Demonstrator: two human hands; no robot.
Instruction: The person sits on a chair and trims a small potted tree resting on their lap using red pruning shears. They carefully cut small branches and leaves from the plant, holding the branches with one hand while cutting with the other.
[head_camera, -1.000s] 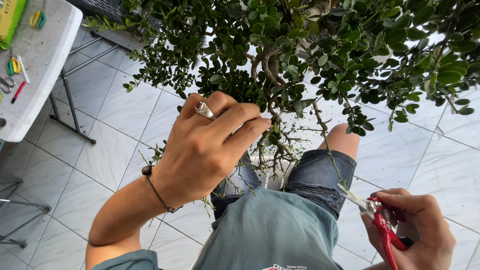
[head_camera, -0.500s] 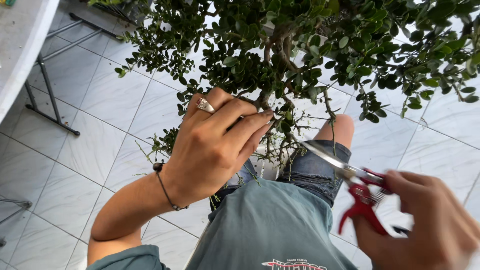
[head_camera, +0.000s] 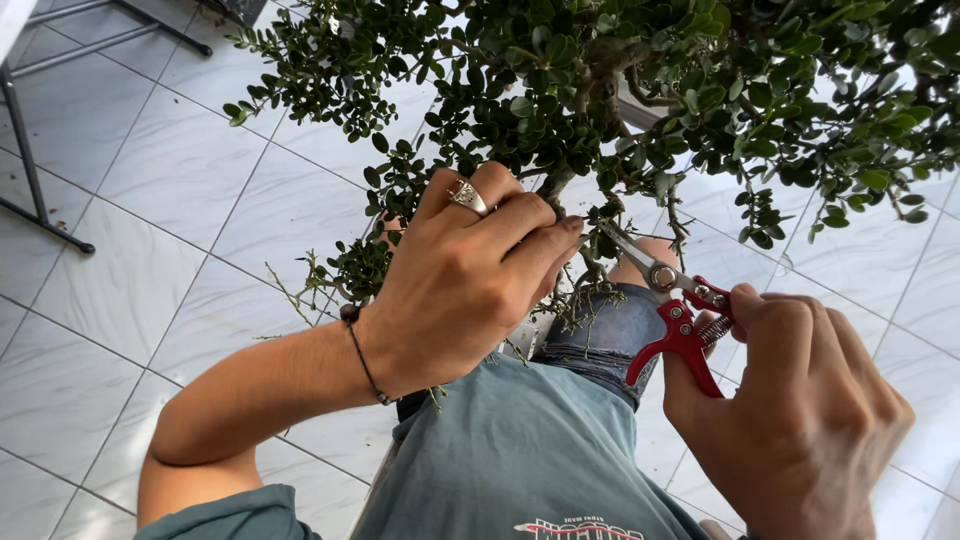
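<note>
We see our left hand raised into the underside of a small-leaved shrub, its fingers curled and pinched around a thin twig just below the foliage; we judge the grip is there to steady the twig and pull it clear of the other leaves so the blades can get at it. A silver ring sits on one finger and a dark cord bracelet circles the wrist. Our right hand is clenched around the red handles of a pair of pruning shears, whose short metal blades point up and to the left, their tips just beside the left fingertips and touching or nearly touching the same twig. The blades look close to shut, though we cannot tell whether they have bitten through. The shears are held low and angled, which we take as a way of coming at the twig from beneath without crushing the leaves above. Below both hands are our blue-grey shirt and a denim-clad knee, with a white tiled floor all around and a dark metal leg of a bench at far left. No pot, tray or other container for the shrub shows, so we cannot say what it grows in.
</note>
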